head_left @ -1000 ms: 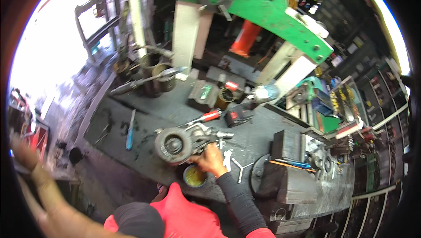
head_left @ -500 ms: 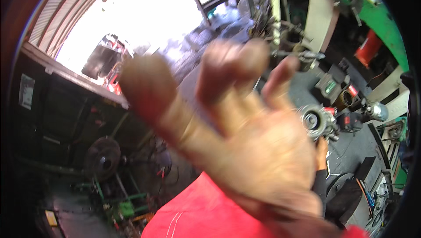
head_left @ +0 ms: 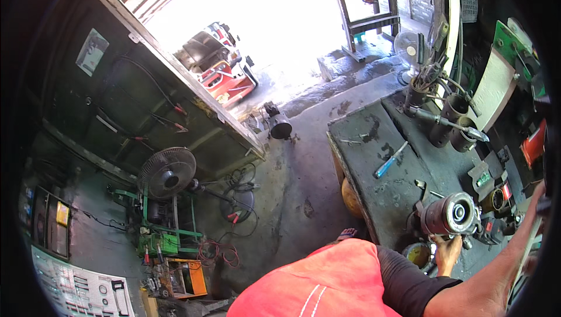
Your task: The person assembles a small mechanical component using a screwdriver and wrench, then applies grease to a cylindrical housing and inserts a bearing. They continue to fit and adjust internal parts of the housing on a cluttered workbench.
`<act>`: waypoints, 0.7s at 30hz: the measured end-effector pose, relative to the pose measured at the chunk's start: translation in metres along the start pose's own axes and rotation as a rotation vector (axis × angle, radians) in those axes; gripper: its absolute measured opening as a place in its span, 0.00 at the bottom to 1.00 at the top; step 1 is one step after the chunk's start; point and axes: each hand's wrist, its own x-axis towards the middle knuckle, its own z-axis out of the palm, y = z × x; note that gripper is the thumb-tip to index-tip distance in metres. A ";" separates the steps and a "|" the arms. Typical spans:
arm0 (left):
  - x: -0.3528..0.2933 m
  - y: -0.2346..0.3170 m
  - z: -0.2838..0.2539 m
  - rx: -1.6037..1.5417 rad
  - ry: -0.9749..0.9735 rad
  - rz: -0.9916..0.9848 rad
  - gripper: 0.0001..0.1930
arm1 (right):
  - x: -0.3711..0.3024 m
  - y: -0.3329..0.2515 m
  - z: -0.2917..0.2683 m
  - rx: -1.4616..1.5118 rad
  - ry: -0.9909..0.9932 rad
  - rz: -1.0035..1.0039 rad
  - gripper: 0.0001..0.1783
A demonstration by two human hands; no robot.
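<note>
My right hand is closed on the lower side of a round grey metal machine part, which has a ringed, pulley-like face. The part rests on the dark workbench at the right. My left arm, in a red shirt with a black sleeve, bends up across the lower right corner. My left hand is raised close to the right rim, and its fingers are hidden. Left of the metal part lies a screwdriver with a blue handle. A round yellowish-topped can stands beside my right hand.
Tool-filled metal cups stand on the bench's far right. A pedestal fan and a green frame stand left, near loose cables. An orange-sided box is at lower left. A press frame stands outside.
My left hand has moved from the middle, where it spread large and blurred before the view, to the right rim. The view has shifted and shows more bench. My right hand stays at the metal part.
</note>
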 end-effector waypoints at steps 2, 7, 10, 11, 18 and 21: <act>-0.002 -0.003 0.001 -0.011 -0.008 0.005 0.42 | -0.001 0.005 0.000 -0.049 0.016 -0.035 0.34; -0.001 0.000 0.004 -0.038 -0.033 0.000 0.44 | 0.004 0.018 0.003 0.036 0.038 -0.115 0.41; 0.004 0.006 0.005 -0.051 -0.073 -0.033 0.45 | 0.001 0.018 0.004 0.029 0.087 -0.136 0.40; 0.006 0.008 0.005 -0.050 -0.092 -0.056 0.46 | -0.001 0.017 0.004 0.030 0.093 -0.143 0.40; -0.023 0.006 -0.054 0.100 0.011 -0.390 0.49 | 0.003 0.008 0.010 -0.006 0.156 -0.241 0.38; -0.057 -0.012 -0.091 0.864 0.296 -0.187 0.41 | 0.005 0.003 0.005 0.065 0.064 -0.278 0.37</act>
